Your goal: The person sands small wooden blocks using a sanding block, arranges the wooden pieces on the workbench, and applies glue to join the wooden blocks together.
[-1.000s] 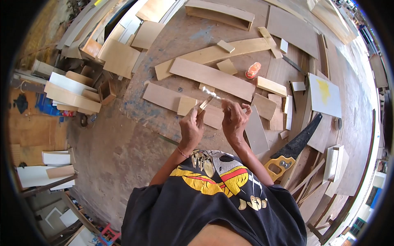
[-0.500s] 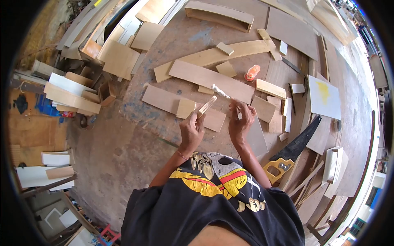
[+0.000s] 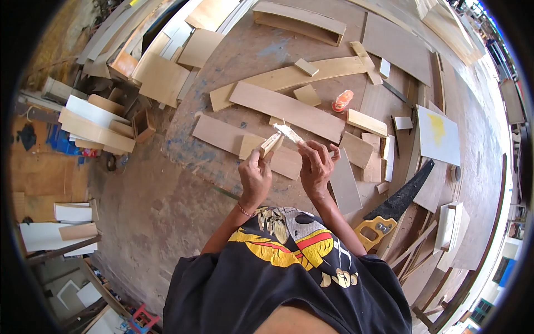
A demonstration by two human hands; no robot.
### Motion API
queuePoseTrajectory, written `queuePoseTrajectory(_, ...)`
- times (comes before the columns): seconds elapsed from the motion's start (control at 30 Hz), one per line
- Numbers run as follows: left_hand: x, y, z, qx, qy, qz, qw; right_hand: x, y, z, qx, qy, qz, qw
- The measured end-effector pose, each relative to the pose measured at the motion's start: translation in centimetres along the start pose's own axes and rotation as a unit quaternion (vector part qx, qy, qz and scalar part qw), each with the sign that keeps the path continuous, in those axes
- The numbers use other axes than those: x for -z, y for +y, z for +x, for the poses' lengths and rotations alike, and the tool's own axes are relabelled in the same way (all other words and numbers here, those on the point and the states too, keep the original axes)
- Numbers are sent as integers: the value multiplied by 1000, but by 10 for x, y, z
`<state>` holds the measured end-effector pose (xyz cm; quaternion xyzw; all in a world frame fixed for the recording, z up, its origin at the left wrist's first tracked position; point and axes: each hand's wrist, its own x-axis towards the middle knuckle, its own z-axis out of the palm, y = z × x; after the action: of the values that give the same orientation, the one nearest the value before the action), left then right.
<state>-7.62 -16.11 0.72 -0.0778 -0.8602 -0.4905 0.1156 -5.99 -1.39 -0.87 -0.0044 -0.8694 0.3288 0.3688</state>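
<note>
My left hand [image 3: 256,179] pinches a small, narrow wood piece [image 3: 270,145] with its upper end raised. Between the fingers of my right hand [image 3: 317,166] is a thin stick [image 3: 290,134], its ragged tip coated in something white. The white tip is close beside the upper end of the wood piece; I cannot tell whether they touch. Under both hands lie a long plywood strip [image 3: 219,134] and a small light block [image 3: 248,146] on top of it. A longer plywood board [image 3: 286,111] lies just beyond.
On the worktable, an orange-and-white bottle [image 3: 342,101] stands near a wood block [image 3: 367,122]. A handsaw [image 3: 397,203] with a yellow handle rests at the right. An open wooden box frame [image 3: 300,22] is at the back. Boards are stacked at the left [image 3: 97,119].
My right hand has moved left, bringing the white-tipped stick close to the wood piece. My left hand has shifted slightly left and tilted the piece.
</note>
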Motion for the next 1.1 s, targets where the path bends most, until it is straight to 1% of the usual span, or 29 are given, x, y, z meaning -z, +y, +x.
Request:
queuePoseTrajectory(0.07,-1,-4,0,-2,7,-5,1000,2,0,0,5,1,-3,1000)
queuePoseTrajectory(0.13,-1,-7,1,-11,13,6,1000,4,0,0,-24,10,1,1000)
queuePoseTrajectory(0.17,0,-8,1,-11,14,6,1000,4,-1,1,-23,10,1,1000)
queuePoseTrajectory(0.23,4,-4,3,-7,-5,33,999,7,-4,5,-53,28,7,998)
queuePoseTrajectory(0.27,5,-1,3,-7,-5,33,999,8,-4,6,-53,28,7,998)
queuePoseTrajectory(0.37,5,3,4,-25,-12,25,999,6,-3,9,-60,36,22,997)
queuePoseTrajectory(0.43,2,-1,3,-75,9,17,997,4,-1,8,-62,36,21,997)
queuePoseTrajectory(0.53,0,3,2,-63,25,-11,998,1,-1,6,-66,34,20,997)
queuePoseTrajectory(0.67,0,1,2,-77,29,0,997,0,-1,4,-63,34,23,997)
queuePoseTrajectory(0.73,2,-1,2,-51,-2,28,998,2,-5,4,-43,13,26,999)
queuePoseTrajectory(0.77,1,-3,2,-51,-3,28,998,3,-7,4,-44,13,26,999)
queuePoseTrajectory(0.83,-1,-6,4,-70,18,5,997,5,-13,1,-54,-9,84,995)
queuePoseTrajectory(0.87,-1,-6,4,-70,18,5,997,6,-17,2,-64,3,106,992)
queuePoseTrajectory(0.93,1,-4,4,-27,-4,3,1000,8,-21,5,-64,3,116,991)
queuePoseTrajectory(0.97,2,-4,3,-27,-5,4,1000,9,-22,5,-64,4,125,990)
queuePoseTrajectory(1.07,0,-4,2,-38,-20,28,999,3,-20,3,-84,-8,158,984)
queuePoseTrajectory(1.1,-1,-6,1,-58,-16,22,998,2,-19,3,-85,-7,158,984)
